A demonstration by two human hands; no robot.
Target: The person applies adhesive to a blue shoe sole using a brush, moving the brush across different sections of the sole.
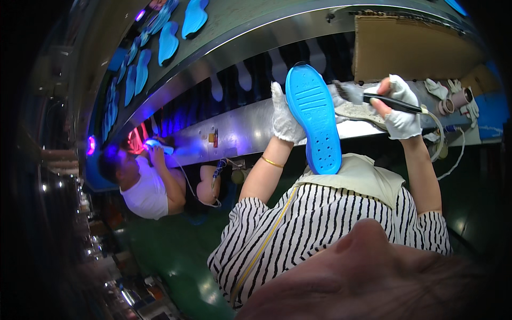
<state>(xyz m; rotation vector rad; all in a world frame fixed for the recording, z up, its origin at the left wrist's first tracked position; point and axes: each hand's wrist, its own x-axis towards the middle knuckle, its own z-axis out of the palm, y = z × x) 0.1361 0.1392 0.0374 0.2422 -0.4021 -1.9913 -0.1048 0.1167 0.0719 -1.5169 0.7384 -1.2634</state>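
Plainly, the relation that counts here is a narrow one: the brush (351,93) has its bristles just beside the blue sole (313,120), off its right edge near the far end (contact looks unlikely, though the bristles are blurred). The sole is held up with its long axis running away from the body, the far end leaning slightly left and the near end over the pale apron (353,180). The left hand (287,116) is the nearer one, clamped on the sole's left edge, some of its fingers hidden behind it. Out to the sole's right, the right hand (404,106) has its fingers closed around the brush's black handle, and a pale hose (438,133) hangs from the handle's rear.

Beyond the sole lies the metal counter (245,125), with a greyish sole-shaped piece (362,114) resting behind the bristles; that side seems to leave the brush room to swing. Farther to the sole's right are spools (461,99); past its far end, on the right, stands a cardboard panel (416,50). Well left of the sole sits a co-worker (149,184), and farthest off, blue pieces (168,44) lie on a belt.
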